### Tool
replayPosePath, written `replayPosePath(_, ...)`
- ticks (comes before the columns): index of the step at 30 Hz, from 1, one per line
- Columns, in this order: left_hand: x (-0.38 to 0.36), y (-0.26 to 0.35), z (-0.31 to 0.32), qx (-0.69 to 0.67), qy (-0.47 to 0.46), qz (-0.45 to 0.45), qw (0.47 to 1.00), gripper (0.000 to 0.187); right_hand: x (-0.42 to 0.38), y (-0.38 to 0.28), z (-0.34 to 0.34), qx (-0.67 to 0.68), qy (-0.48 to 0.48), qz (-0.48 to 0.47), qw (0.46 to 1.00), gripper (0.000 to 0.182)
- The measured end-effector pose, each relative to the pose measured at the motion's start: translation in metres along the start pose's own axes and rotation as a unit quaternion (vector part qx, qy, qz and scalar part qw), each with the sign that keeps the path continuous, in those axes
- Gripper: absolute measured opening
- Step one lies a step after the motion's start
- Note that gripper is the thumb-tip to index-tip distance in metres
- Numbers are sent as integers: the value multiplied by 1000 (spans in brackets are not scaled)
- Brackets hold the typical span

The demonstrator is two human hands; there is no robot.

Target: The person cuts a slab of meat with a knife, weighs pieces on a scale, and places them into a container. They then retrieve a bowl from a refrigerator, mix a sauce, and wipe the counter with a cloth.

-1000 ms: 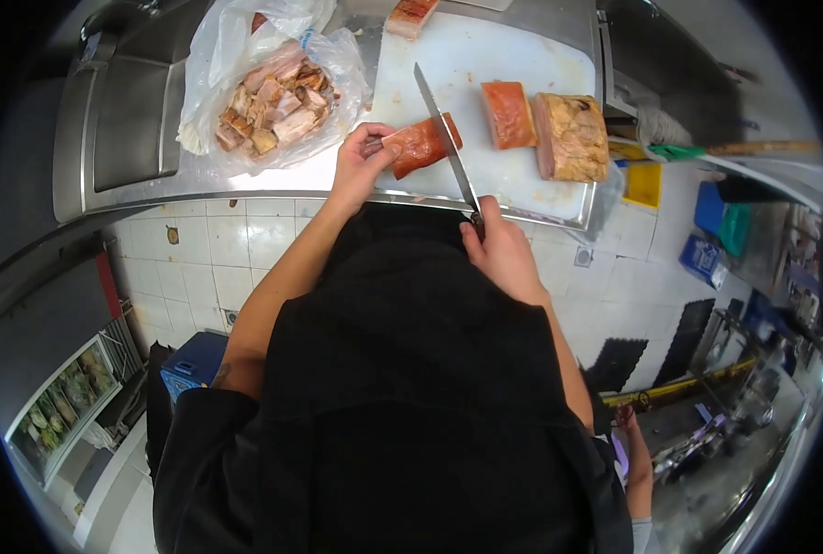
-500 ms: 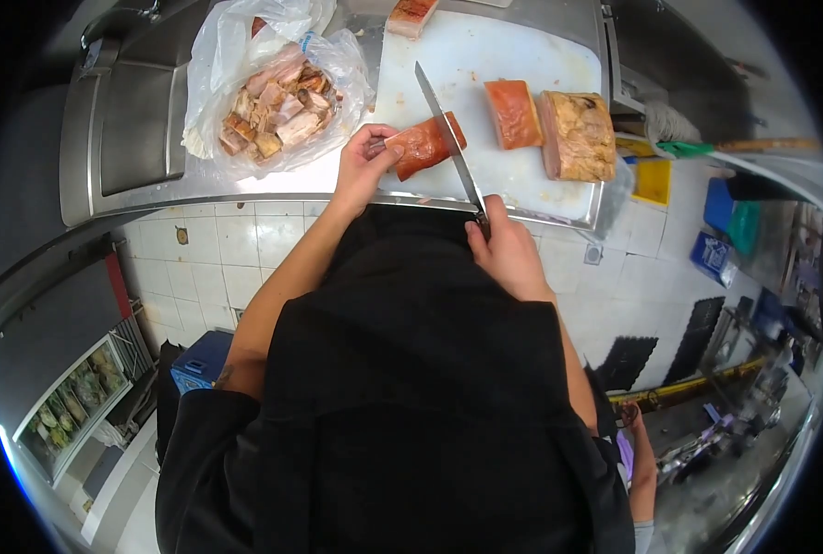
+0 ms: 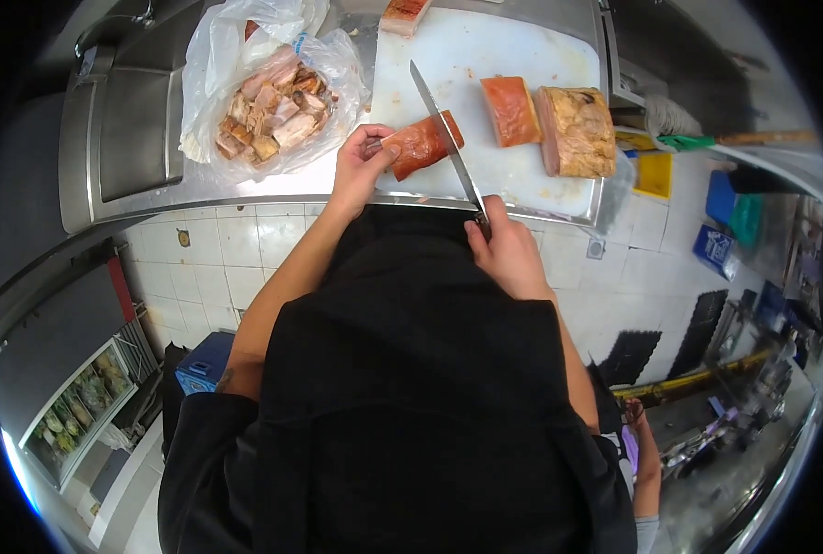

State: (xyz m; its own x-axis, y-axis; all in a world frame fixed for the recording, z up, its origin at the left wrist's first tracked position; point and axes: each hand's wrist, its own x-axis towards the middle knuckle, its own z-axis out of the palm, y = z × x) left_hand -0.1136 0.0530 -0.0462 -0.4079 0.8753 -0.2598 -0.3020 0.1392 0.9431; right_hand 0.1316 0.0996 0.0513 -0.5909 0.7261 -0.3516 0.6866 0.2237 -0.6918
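Observation:
My left hand (image 3: 360,169) grips the left end of a reddish-brown slab of meat (image 3: 418,150) on a white cutting board (image 3: 448,65). In my right hand (image 3: 507,246) is the handle of a long knife (image 3: 449,138); its blade slants up and to the left, lying across the right part of the slab. Farther right on the board are a smaller red-skinned piece of meat (image 3: 511,111) and a big browned block of meat (image 3: 578,134). One more meat piece (image 3: 404,16) lies at the board's far left corner.
Left of the board, a clear plastic bag (image 3: 338,111) holds chopped meat chunks (image 3: 278,106). A metal sink (image 3: 139,129) is at the counter's left. Beyond the counter's right end stand a yellow container (image 3: 653,174) and blue crates (image 3: 713,249). Another person's arm (image 3: 647,462) shows behind me, lower right.
The view has shifted slightly, moving the board and meat a little in the picture. My hands keep the same holds on the slab and the knife, with the blade still across the slab.

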Motion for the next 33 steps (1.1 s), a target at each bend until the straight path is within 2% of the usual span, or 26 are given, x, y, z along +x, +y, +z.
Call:
replayPosePath(13,2,2,1,8,-1,2,1000,27,1,-1,-1,-21,-5,10,1000,24)
replayPosePath(16,9,11,8,56,1,3,998,28,0,-4,-3,-21,-2,9,1000,25)
replayPosePath(18,16,18,16,243,-8,134,961,23,0,-3,-3,-20,-2,6,1000,25)
replayPosePath(21,29,17,27,251,-31,164,953,17,0,-2,-2,-14,-8,7,1000,25)
replayPosePath(33,38,7,36,308,-16,207,929,20,-2,-2,-2,-1,1,2,1000,25)
